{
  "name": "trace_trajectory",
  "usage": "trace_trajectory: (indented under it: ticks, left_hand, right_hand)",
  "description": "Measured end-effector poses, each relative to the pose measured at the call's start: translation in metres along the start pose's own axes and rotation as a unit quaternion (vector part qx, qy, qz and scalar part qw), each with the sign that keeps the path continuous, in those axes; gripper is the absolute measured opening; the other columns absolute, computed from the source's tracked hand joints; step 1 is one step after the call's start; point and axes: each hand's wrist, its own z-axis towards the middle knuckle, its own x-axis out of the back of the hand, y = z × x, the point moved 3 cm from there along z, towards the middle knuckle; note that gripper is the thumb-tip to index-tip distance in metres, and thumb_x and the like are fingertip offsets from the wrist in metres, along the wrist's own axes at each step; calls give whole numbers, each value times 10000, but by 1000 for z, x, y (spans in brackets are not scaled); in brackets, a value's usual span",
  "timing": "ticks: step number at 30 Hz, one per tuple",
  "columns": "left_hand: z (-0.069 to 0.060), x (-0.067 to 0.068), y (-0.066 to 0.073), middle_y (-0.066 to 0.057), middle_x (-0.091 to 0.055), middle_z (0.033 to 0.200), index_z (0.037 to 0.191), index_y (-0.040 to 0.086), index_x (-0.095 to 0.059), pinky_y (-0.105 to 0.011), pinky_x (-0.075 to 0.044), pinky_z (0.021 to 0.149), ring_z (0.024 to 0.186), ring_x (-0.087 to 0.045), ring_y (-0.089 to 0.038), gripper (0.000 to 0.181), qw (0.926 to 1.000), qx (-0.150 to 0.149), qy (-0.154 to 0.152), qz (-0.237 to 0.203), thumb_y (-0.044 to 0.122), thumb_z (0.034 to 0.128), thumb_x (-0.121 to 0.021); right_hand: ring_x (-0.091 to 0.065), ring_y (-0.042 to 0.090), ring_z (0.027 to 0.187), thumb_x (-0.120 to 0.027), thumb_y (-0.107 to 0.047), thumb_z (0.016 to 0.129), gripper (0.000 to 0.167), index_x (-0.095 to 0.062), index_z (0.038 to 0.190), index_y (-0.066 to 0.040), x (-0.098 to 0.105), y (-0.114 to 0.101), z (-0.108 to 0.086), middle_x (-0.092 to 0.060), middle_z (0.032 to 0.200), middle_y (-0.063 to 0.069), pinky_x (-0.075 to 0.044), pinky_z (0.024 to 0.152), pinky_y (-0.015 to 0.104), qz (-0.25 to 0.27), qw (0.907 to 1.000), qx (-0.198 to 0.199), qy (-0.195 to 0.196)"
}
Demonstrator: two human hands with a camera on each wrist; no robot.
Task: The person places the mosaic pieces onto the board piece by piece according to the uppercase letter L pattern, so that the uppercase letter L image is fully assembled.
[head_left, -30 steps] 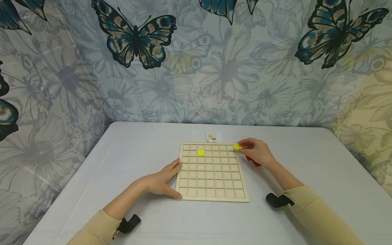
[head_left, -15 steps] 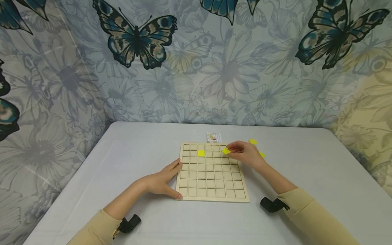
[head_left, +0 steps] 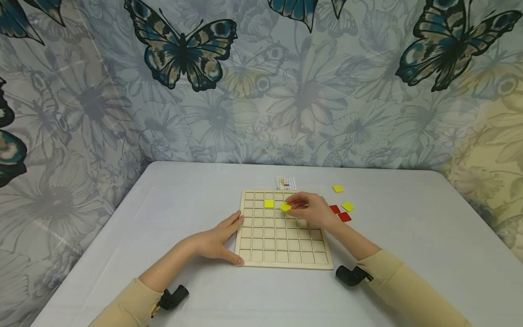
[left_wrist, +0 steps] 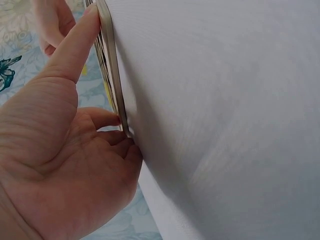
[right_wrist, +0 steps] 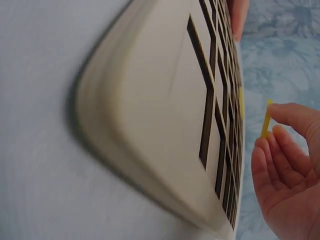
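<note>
A wooden grid board (head_left: pixel 282 266) lies on the white table, with a yellow square tile (head_left: pixel 268 204) in a cell of its second row from the back. Over the board's right half, my right hand (head_left: pixel 312 211) pinches another yellow tile (head_left: pixel 285 207) between thumb and fingers. The right wrist view shows that pinched tile (right_wrist: pixel 266 119) nearly edge-on, apart from the board's surface. My left hand (head_left: pixel 212 240) rests against the board's left side, fingers along the edge and thumb at the near corner. In the left wrist view, the thumb (left_wrist: pixel 75 52) stretches along the board's edge.
Right of the board lie two yellow tiles (head_left: pixel 337 188) and two red tiles (head_left: pixel 344 216). A small printed grid card (head_left: pixel 285 183) sits just behind the board. Patterned butterfly cloth (head_left: pixel 286 91) hangs behind the table.
My right hand has carried the yellow tile leftward from the board's right edge to over its back middle. The loose red and yellow tiles are now uncovered. My left hand stays put.
</note>
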Motion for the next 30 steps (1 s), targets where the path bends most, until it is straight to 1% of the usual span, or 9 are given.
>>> trace_trajectory:
  ticks: [5, 13, 21, 26, 30]
  left_hand:
    - [0, 0, 0, -121, 90, 1623, 1561, 28, -57, -488, -106, 1167, 1481, 60, -286, 1164, 10000, -3, -14, 17, 437, 775, -813]
    - [-1, 1, 0, -129, 87, 1622, 1559, 20, -57, -489, -105, 1167, 1481, 58, -294, 1163, 10000, 3, -10, 34, 432, 777, -812]
    - [-1, 1, 1, -128, 84, 1623, 1559, 20, -62, -483, -104, 1168, 1482, 57, -286, 1154, 10000, -11, -30, 55, 435, 782, -808]
    - [-1, 1, 0, -124, 90, 1622, 1560, 26, -54, -486, -108, 1168, 1482, 58, -284, 1160, 9999, -18, -56, 117, 455, 783, -800]
    - [-1, 1, -1, -131, 87, 1622, 1560, 23, -54, -483, -107, 1168, 1482, 55, -288, 1161, 9999, -26, -55, 126, 455, 783, -800]
  right_hand:
    - [-628, 175, 904, -790, -138, 821, 279, -711, 1082, -80, -10, -7, 4, -694, 998, 16, -517, 844, 321, -45, 9999, 70, -87]
    - [-624, 170, 893, -795, -121, 815, 262, -713, 1056, -60, -22, -12, 10, -692, 985, 23, -520, 837, 323, -17, 9990, 384, -227]
    - [-608, 160, 874, -787, -106, 818, 238, -714, 1043, -80, -28, -13, 11, -673, 945, 8, -515, 829, 317, -110, 9987, 288, -395]
    - [-599, 163, 855, -778, -97, 826, 229, -712, 1044, -73, -30, -15, 11, -665, 936, 12, -515, 809, 318, -166, 9977, 390, -520]
    - [-598, 156, 844, -778, -83, 822, 226, -710, 1038, -75, -31, -16, 13, -660, 926, 11, -515, 793, 301, -306, 9969, 461, -563]
